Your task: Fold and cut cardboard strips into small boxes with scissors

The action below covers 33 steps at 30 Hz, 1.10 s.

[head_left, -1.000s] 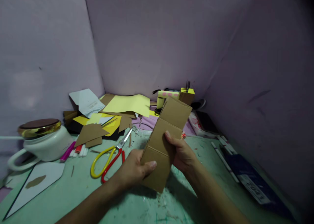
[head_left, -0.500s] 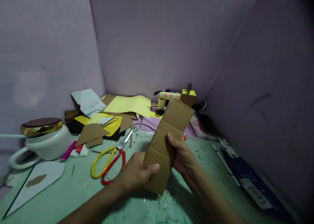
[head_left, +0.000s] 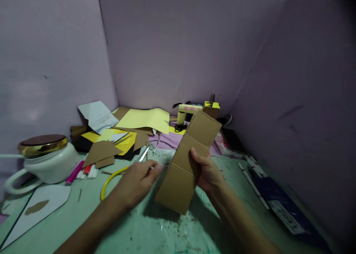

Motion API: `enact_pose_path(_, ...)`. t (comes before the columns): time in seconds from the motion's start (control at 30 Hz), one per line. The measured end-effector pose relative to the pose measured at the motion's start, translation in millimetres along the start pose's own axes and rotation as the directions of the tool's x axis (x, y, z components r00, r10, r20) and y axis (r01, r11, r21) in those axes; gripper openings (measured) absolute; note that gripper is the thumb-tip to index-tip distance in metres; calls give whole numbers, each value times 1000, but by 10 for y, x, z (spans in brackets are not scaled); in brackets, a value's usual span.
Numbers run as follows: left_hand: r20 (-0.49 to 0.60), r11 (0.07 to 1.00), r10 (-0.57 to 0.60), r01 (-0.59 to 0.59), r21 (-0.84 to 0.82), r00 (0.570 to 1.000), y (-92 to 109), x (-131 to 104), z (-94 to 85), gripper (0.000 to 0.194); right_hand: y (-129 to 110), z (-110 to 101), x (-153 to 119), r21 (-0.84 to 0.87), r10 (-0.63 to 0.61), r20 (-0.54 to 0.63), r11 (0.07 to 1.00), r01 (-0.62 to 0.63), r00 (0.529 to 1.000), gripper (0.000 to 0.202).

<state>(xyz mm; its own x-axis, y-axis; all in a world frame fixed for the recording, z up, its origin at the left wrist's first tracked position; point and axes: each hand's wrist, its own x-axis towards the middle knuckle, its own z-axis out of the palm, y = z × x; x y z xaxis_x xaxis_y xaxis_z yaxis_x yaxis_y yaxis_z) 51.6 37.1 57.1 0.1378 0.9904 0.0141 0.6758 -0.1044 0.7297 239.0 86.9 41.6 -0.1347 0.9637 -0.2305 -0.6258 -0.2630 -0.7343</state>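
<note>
A long brown cardboard strip point(head_left: 183, 168), creased across into panels, is held up at a slant over the table. My right hand point(head_left: 208, 170) grips its right edge, thumb on the front face and fingers hidden behind. My left hand point(head_left: 139, 181) is off the strip, to its left, fingers loosely curled with a gap at the thumb and nothing visible in them. Beneath and behind that hand lie scissors point(head_left: 143, 155) with a yellow handle loop showing; the hand covers the rest of them, and whether it touches them is unclear.
Cardboard scraps point(head_left: 101, 152) and yellow paper point(head_left: 147, 118) are piled at the back left. A white mug point(head_left: 52, 165) with a gold-rimmed lid and several markers point(head_left: 87, 170) stand left. At right lies a dark blue pouch point(head_left: 289, 205) by white sticks point(head_left: 253, 187).
My left hand has let go of the cardboard strip and moved left over the scissors. The strip's lower end has swung slightly left, still in my right hand.
</note>
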Motion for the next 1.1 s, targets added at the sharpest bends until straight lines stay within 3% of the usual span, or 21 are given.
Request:
enact_pose_path(0.07, -83, 997, -65, 62, -43, 994, -51, 26, -155, 40, -33, -16, 17, 9, -3, -8, 1000, 3, 1000, 38)
enact_pose_path(0.13, 10, 964, -116, 115, -241, 993, -76, 39, -219, 42, -50, -23, 21, 15, -5, -7, 1000, 6, 1000, 36)
enact_pose_path(0.23, 227, 903, -61, 151, -403, 972, -31, 16, -96, 39, -44, -15, 6, 17, -12, 0, 1000, 12, 1000, 37)
enact_pose_path(0.3, 277, 893, 19, 109, -437, 961, 32, -17, 87, 32, -29, -9, -9, 15, -19, 8, 1000, 19, 1000, 36)
enact_pose_path(0.4, 276, 839, -41, 183, -513, 960, 104, -65, 347, 30, -8, -18, -21, 5, -15, 33, 1000, 14, 999, 36)
enact_pose_path(0.5, 279, 785, -109, 255, -565, 954, 124, -99, 456, 28, 8, -39, -15, -9, 35, 39, 999, -35, 999, 34)
enact_pose_path(0.87, 163, 849, -98, 168, -500, 982, 137, -174, 463, 19, 25, -55, -9, -15, 73, -14, 997, -73, 997, 38)
enact_pose_path(1.1, 290, 688, -129, 296, -663, 948, 80, -76, 373, 20, 51, -68, 19, -96, 102, 43, 991, -98, 994, 26)
